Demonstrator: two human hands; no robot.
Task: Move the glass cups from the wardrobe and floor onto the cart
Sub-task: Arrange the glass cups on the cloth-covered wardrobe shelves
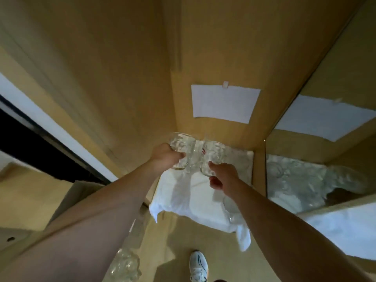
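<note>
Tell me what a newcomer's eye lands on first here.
Two bare arms reach to mid-frame, the left hand and the right hand each gripping a glass mug, left mug beside right mug, above a white cloth. Behind them a white paper sheet is taped to the wooden wardrobe wall.

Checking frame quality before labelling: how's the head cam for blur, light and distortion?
Head view: dim warm light, soft overall; wide-angle bend curves the wardrobe panels. The glass cups in the left hand and right hand are low-contrast against the white cloth; each grip's finger detail is blurred. The mirror at right doubles the cloth and taped paper. More glasses sit murky in shadow, bottom left.
</note>
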